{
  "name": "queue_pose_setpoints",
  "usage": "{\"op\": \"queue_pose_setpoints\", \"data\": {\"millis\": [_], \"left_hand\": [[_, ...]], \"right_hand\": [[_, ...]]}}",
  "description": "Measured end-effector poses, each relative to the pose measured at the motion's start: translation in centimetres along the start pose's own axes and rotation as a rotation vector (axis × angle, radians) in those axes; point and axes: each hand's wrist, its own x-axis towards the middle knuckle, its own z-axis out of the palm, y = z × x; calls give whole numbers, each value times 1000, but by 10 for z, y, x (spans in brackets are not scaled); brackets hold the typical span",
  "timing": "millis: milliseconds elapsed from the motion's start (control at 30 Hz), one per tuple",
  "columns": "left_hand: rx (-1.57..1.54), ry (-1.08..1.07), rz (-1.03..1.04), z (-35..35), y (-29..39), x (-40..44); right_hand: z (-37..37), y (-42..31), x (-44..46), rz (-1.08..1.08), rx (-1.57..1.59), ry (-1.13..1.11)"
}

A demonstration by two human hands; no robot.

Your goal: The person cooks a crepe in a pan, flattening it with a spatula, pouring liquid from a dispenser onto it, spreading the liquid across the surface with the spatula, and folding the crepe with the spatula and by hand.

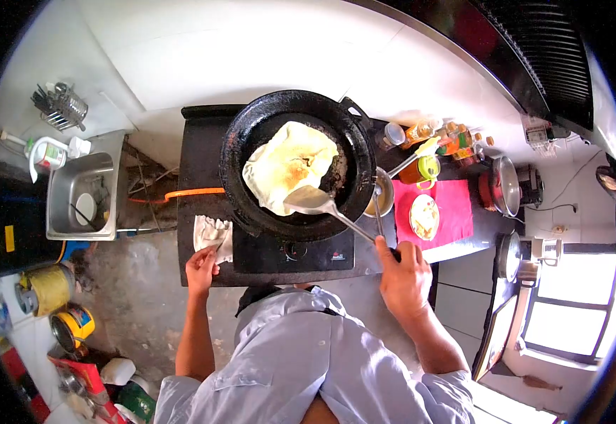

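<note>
My right hand [405,278] is wrapped round the dark handle of a metal spatula [311,201]. The spatula's blade lies against the lower edge of a pale flatbread [290,164], which has browned spots and sits folded and uneven in a black cast-iron pan [232,172]. At the front left of the stove, my left hand [200,268] has its fingers curled together at the lower edge of a whitish folded cloth [213,233], seemingly pinching it. The pan rests on a black gas stove [262,256] with a knob at its front.
Right of the pan stand a small bowl [383,196] with a utensil in it, a plate of food [425,217] on a red cloth [454,210], several bottles [456,138] and a lidded pot [504,185]. A steel sink [85,194] is at left, with an orange hose [189,191] between.
</note>
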Motion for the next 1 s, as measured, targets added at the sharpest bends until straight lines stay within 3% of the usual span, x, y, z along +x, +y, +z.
{"op": "queue_pose_setpoints", "data": {"millis": [67, 167, 267, 333, 433, 533, 700, 1000], "left_hand": [[28, 43, -9, 2, 13, -7], [81, 143, 156, -7, 40, -12], [130, 147, 399, 7, 109, -27], [373, 190, 661, 41, 164, -38], [610, 17, 871, 105, 231, -55], [925, -142, 1098, 172, 238, -35], [1261, -181, 985, 245, 201, 3], [1373, -94, 812, 286, 183, 10]], "right_hand": [[-6, 8, 4, 34, 18, 7], [-15, 22, 18, 109, 210, 41], [-6, 37, 32, 90, 139, 105], [-4, 44, 47, 66, 29, 135], [-4, 53, 69, 58, -62, 122], [-2, 66, 83, 58, -67, 130], [5, 81, 81, 137, 45, 124], [13, 97, 49, 215, 293, 165]]}}
